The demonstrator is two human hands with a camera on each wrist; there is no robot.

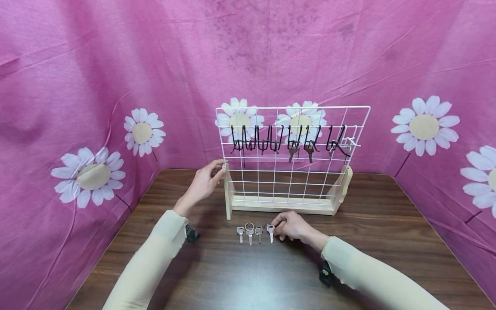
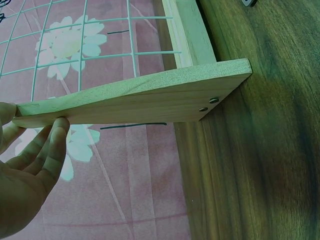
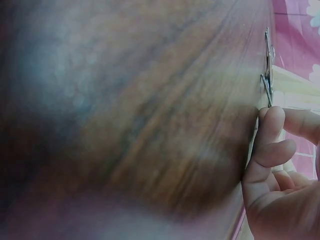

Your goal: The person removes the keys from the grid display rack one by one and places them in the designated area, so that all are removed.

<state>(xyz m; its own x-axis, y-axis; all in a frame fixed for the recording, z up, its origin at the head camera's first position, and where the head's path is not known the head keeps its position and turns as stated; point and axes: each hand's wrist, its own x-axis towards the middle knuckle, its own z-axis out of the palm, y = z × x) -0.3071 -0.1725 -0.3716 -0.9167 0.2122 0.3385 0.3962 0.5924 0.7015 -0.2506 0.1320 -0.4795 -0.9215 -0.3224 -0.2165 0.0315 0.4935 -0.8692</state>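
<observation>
A white wire grid rack (image 1: 293, 106) stands upright in a wooden frame. My left hand (image 1: 203, 185) pinches the upper end of the frame's left side piece (image 2: 125, 102), thumb and fingers on opposite faces in the left wrist view. In front of the rack, my right hand (image 1: 292, 226) pinches a silver key (image 1: 271, 233) with thumb and index finger, low over the table. Left of it lie three more keys in a row: one key (image 1: 240, 233), a second key (image 1: 250, 235) with a ring, and a third key (image 1: 259, 235). The right fingertips partly hide the held key's ring.
Several black hooks (image 1: 276, 144) hang across the grid, with keys (image 1: 309, 151) on some and a white hook (image 1: 351, 141) at the right end. The frame's right side piece (image 1: 342, 189) rests on the wooden table (image 1: 155, 224). A pink flowered cloth (image 1: 186, 64) surrounds the table.
</observation>
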